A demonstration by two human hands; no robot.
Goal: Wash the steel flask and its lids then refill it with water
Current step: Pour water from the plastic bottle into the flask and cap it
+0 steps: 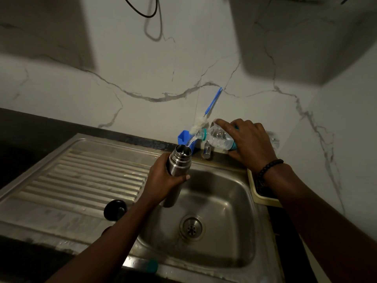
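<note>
Steel flask [177, 168] stands upright over the back left corner of the sink [247, 237], its mouth open, with the left hand [163, 180] wrapped round its middle in a firm grip, thumb across the front. Above and to the right, the right hand [250, 144] has its grip closed round a clear plastic water bottle [218, 139], tipped with its neck pointing down to the left, and a thin stream of water [190, 142] runs from the bottle's mouth into the flask's opening. A dark beaded bracelet [269, 167] sits on the right wrist. Just behind the flask a blue holder [182, 137] stands on the counter [40, 127] against the marbled wall, and a bottle brush [212, 104] with a blue handle and pale bristles leans out of it, its handle tip resting on the wall. A steel tap [207, 151] shows below the bottle, partly hidden by it. On the ribbed draining board [81, 172] to the left lies a round black lid [115, 209], well apart from the flask. A small teal cap [152, 265] rests on the sink's front rim, blurred. The drain [191, 227] sits in the middle of the basin, and a pale tray edge [263, 198] peeks out by the right forearm.
</note>
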